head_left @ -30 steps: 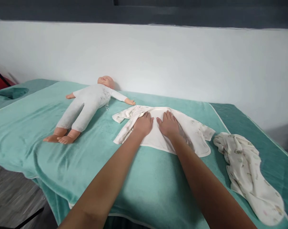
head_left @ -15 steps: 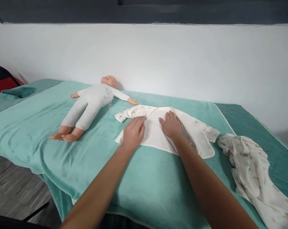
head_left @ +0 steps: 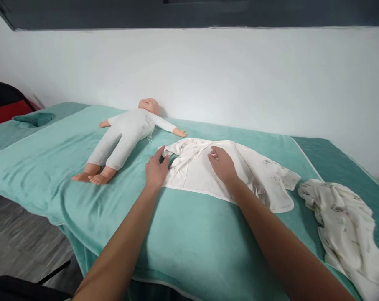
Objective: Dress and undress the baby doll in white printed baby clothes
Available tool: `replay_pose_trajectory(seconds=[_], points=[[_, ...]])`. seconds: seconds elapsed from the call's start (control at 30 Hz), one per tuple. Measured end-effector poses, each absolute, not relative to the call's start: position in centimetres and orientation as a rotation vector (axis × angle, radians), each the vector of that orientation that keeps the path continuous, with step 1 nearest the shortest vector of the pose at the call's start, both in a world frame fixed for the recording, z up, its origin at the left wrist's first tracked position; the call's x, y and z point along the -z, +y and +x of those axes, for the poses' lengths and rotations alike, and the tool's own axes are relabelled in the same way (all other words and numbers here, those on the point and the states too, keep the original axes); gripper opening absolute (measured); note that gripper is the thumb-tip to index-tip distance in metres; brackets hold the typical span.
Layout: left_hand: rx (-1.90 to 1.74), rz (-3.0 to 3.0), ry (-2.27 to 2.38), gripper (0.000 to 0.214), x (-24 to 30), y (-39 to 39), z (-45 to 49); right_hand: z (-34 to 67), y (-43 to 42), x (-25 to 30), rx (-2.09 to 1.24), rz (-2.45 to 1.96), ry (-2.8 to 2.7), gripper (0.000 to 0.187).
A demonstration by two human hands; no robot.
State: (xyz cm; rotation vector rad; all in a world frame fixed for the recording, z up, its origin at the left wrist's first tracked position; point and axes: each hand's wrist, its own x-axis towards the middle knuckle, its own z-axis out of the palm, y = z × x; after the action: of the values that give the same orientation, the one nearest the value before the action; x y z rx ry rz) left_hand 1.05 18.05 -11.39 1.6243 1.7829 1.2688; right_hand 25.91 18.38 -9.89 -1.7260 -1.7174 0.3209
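Observation:
A white baby shirt (head_left: 202, 177) with small printed motifs lies spread on a green sheet (head_left: 192, 234), its front opened out. My left hand (head_left: 156, 169) is at the left sleeve's cuff, thumb and fingers apart, fingertips touching or very close to the fabric. Over the middle of the shirt is my right hand (head_left: 223, 166), fingers loosely bent and apart, with nothing visible in them. Part of the shirt is hidden beneath my right hand and forearm. A baby doll (head_left: 129, 125) with a white cloth body lies on its back, left of the shirt.
A crumpled white printed garment (head_left: 346, 230) lies at the right. Behind the bed rises a white wall (head_left: 208, 79), with a dark panel (head_left: 192, 16) above. A red and black chair (head_left: 10, 110) stands far left; folded green cloth (head_left: 35, 118) lies near it.
My left hand has moved left from the shirt's middle to its left sleeve, and the shirt's left side has shifted. My right hand's fingers have bent. The view has turned slightly left.

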Motion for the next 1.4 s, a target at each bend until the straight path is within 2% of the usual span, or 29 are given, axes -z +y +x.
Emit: replay_pose_trajectory(seconds=[0.17,0.33,0.43,0.53,0.7,0.93,1.2,1.4], points=[[-1.585,1.595,1.435,0.044,11.8,18.0,0.3,22.5,20.0,8.1,-0.579,-1.916,-1.585,0.047],[-1.699,1.601,1.514,0.044,11.9,17.9,0.3,21.5,20.5,7.7,-0.555,-2.006,-1.536,0.043],[-1.594,1.815,1.541,0.037,11.8,18.0,0.9,21.8,20.2,7.9,-0.564,-1.967,-1.528,0.042],[-1.281,2.035,1.606,0.034,11.7,18.0,1.8,22.0,20.1,8.1,-0.587,-1.903,-1.551,0.044],[-1.005,2.100,1.774,0.033,11.3,17.8,2.5,21.6,21.0,8.5,-0.670,-1.768,-1.591,0.041],[-0.956,2.074,1.808,0.035,11.1,17.4,2.6,22.5,21.8,8.7,-1.110,-1.268,-0.966,0.027],[-0.967,2.004,1.870,0.038,11.3,17.4,2.6,22.6,21.3,8.5,-1.210,-1.081,-0.687,0.023],[-1.043,2.184,1.564,0.040,11.0,14.6,2.4,22.7,21.1,8.7,-1.225,-1.039,-0.709,0.023]])
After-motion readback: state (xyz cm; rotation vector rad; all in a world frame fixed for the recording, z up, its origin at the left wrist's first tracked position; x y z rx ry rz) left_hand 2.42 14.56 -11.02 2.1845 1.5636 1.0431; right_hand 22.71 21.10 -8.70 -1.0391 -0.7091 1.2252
